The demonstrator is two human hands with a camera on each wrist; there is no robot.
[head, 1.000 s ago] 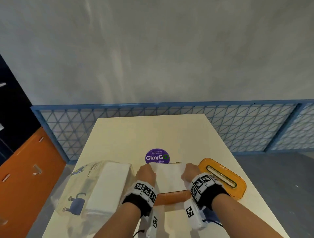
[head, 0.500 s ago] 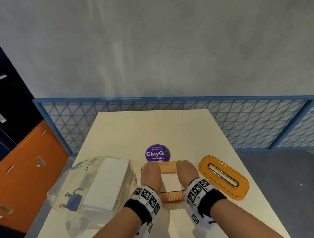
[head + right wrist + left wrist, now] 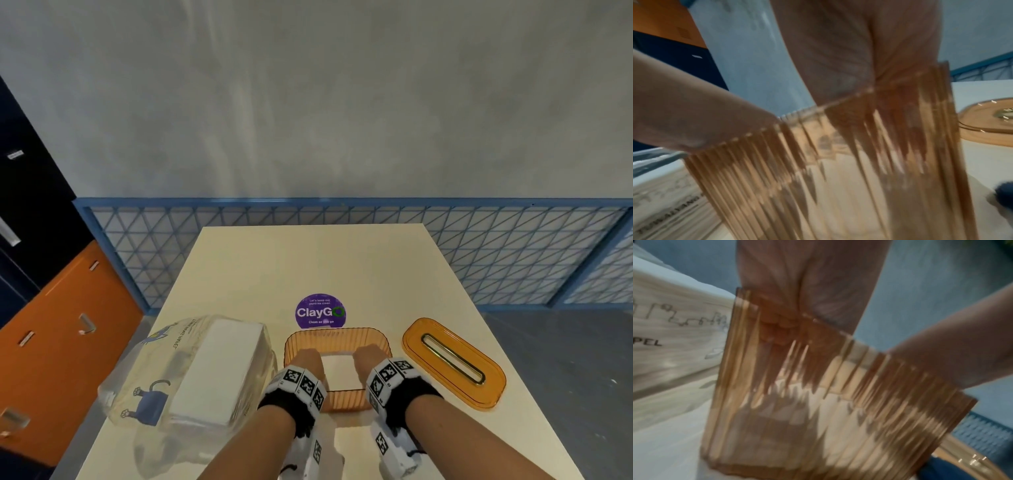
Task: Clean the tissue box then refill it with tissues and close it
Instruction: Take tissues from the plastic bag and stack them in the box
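The ribbed orange tissue box stands open on the table, near me. Both of my hands reach down into it: the left hand at the left end, the right hand at the right end. Between them lies a white tissue stack, held by its two ends. My fingers are below the rim. In the left wrist view the box wall blurs them, as does the box wall in the right wrist view. The orange slotted lid lies flat to the right of the box.
A clear plastic bag with a white tissue pack lies left of the box. A purple round sticker is just beyond it on the cream table. A blue mesh fence runs behind; an orange cabinet stands left.
A second ago my hands held the tissue stack above the box. They have since lowered it inside, and both hands have sunk below the rim.
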